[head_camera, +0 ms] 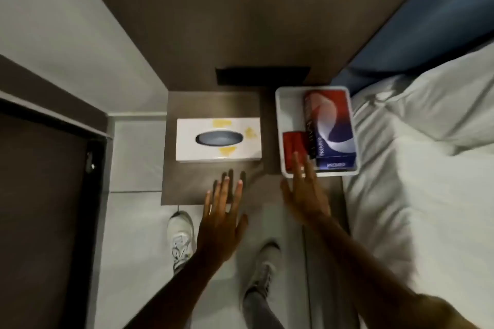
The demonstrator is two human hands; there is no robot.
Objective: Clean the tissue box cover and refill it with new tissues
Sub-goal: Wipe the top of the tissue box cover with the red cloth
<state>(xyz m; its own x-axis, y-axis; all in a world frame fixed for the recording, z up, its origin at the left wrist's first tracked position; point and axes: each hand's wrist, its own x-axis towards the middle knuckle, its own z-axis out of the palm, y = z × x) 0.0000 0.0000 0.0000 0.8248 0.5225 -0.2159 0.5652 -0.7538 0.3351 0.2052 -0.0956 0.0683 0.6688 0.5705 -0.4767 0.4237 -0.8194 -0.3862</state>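
Observation:
A white tissue box cover (218,139) with yellow stains and a dark oval slot lies flat on the brown bedside table (213,104). To its right stands a white tray (291,104) holding a red-and-blue "Premier" tissue pack (331,125) and a small red item (292,147). My left hand (222,214) hovers open, fingers spread, just in front of the cover without touching it. My right hand (304,192) is open and blurred, its fingertips over the tray's near edge.
A bed with white sheets and pillow (427,155) lies on the right, with a blue headboard (427,21) behind. A dark door frame (53,195) is on the left. My two white shoes (180,238) stand on the tiled floor below the table edge.

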